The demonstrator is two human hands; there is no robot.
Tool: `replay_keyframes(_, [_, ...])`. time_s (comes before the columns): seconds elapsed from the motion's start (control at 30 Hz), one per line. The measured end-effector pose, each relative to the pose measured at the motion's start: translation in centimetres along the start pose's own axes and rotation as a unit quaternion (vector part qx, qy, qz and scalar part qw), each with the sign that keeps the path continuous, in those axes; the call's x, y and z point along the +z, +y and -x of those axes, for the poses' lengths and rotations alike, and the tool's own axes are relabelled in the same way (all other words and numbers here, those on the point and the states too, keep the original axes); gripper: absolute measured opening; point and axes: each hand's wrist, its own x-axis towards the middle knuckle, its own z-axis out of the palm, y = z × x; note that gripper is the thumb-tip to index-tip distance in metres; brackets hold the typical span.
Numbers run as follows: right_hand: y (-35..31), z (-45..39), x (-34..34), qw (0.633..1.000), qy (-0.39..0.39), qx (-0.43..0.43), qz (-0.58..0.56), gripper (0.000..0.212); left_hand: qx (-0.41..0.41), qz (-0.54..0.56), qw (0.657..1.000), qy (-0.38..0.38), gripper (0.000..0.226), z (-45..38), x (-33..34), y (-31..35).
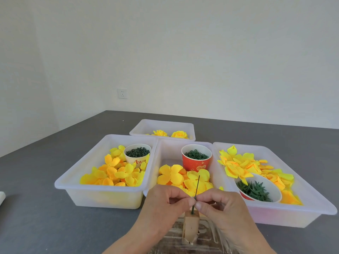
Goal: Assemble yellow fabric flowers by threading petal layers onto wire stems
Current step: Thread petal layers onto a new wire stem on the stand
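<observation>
Stem (197,186), upright in block (191,223) at 6 o'clock, pinched by left hand (161,204) and right hand (220,206) fingers, apparently bare, may bend if pressed sideways.

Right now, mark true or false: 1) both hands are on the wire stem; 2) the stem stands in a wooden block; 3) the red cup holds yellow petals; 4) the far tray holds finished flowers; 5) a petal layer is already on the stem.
1) True: left hand and right hand pinch the wire stem.
2) True: wooden block.
3) False: the red cup holds green pieces.
4) True: far tray, yellow flowers.
5) False: the stem is bare.
</observation>
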Motion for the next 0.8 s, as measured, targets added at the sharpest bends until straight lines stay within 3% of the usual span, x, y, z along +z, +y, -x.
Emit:
replay_keyframes(0.37, [-0.1,0.2,-0.5,0.991,0.002,-0.066,0.115,0.040,0.043,-0.079,0.996,0.010,0.020,0.7,0.1,0.8])
replay_keyframes(0.6, [0.1,-0.2,-0.5,0.997,-0.018,-0.040,0.062,0.033,0.031,-0.064,0.997,0.007,0.022,0.9,-0.3,1.0])
replay_keyframes(0.8, [-0.1,-0.3,-0.6,0.996,-0.013,-0.083,0.019,0.026,0.041,-0.045,0.998,0.036,0.026,0.6,-0.5,1.1])
